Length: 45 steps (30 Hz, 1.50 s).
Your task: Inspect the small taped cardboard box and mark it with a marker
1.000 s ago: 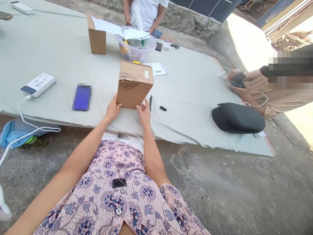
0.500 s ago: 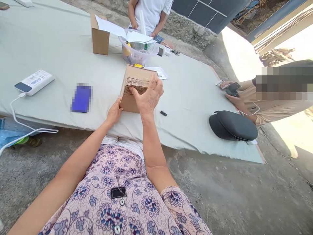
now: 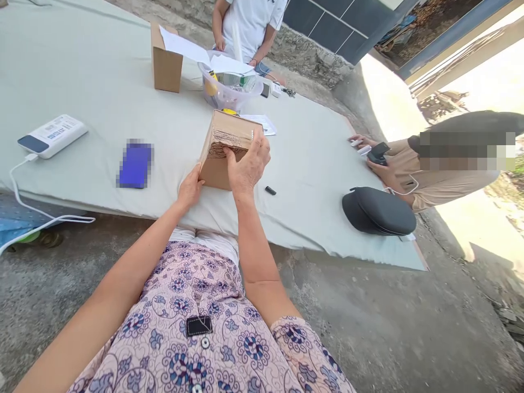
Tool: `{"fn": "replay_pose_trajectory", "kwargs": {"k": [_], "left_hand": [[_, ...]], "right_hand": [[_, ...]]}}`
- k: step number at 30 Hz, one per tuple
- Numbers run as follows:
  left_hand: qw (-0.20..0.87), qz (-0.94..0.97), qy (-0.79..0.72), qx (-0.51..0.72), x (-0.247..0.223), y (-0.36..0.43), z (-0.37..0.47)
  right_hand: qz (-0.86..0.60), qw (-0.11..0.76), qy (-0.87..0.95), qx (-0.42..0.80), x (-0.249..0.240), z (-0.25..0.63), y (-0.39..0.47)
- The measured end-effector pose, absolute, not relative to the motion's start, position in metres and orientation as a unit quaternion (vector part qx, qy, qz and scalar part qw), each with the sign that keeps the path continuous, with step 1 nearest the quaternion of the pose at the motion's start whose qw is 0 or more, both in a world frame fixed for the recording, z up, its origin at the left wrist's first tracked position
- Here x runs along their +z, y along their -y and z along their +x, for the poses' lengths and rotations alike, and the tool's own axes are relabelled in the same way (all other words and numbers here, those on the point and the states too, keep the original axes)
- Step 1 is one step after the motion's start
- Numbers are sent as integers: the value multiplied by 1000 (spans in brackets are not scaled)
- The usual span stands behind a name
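A brown cardboard box with rough, crinkled layers along its upper part stands near the table's front edge. My left hand grips its lower left corner. Across its front and right side lies my right hand, the thumb pressed at the crinkled layers and the fingers bent over the top right edge. A small black object rests on the cloth to the right of the box. Behind the box are a yellow item and a printed paper.
A clear basin and a second box stand farther back. At left are a white power bank and a blue pixelated item. A black case is at right. Two people sit around the table.
My right thumb has shifted slightly right along the crinkled layers. The person at the right has moved their hands a little, with white items now showing there. The view has turned slightly.
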<state>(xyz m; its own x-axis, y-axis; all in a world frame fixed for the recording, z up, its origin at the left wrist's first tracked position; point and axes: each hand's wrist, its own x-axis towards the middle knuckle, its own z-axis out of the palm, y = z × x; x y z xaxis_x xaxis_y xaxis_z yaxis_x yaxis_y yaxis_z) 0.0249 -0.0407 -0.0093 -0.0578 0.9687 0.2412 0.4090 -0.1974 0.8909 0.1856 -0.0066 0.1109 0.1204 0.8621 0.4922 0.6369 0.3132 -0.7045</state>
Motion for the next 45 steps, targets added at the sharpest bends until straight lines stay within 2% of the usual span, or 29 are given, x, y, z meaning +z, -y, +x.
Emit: {"fn": "replay_pose_trajectory", "kwargs": {"k": [4,12,19,22,28,31,33,35,37,38,40,45], "left_hand": [[305,614,-551,476,-10,38,24],[286,620,-569,458,-5,42,23],[279,626,-577,444,3,44,22],[272,630,-578,442,4,43,22],[263,638,-586,425,7,43,21],[259,642,-585,422,9,44,21],[255,642,-590,417,10,45,21],[252,642,-593,416,9,45,21],[252,643,-589,420,8,45,21],[253,643,-587,423,7,45,20],[255,643,-584,426,5,45,20],[250,645,-579,431,2,45,19]], "right_hand": [[-564,484,661,103,109,188,7],[-565,431,703,7,102,209,4],[-539,424,728,-13,101,216,-1],[-536,423,731,-3,100,219,-5],[-502,483,717,29,95,216,-7],[-456,520,715,106,90,237,-6],[-482,526,680,168,82,256,-5],[-580,463,644,185,71,270,-3],[-687,325,625,180,57,275,1],[-706,294,618,183,50,274,5],[-724,270,608,186,37,268,13],[-723,305,583,208,27,262,24]]}}
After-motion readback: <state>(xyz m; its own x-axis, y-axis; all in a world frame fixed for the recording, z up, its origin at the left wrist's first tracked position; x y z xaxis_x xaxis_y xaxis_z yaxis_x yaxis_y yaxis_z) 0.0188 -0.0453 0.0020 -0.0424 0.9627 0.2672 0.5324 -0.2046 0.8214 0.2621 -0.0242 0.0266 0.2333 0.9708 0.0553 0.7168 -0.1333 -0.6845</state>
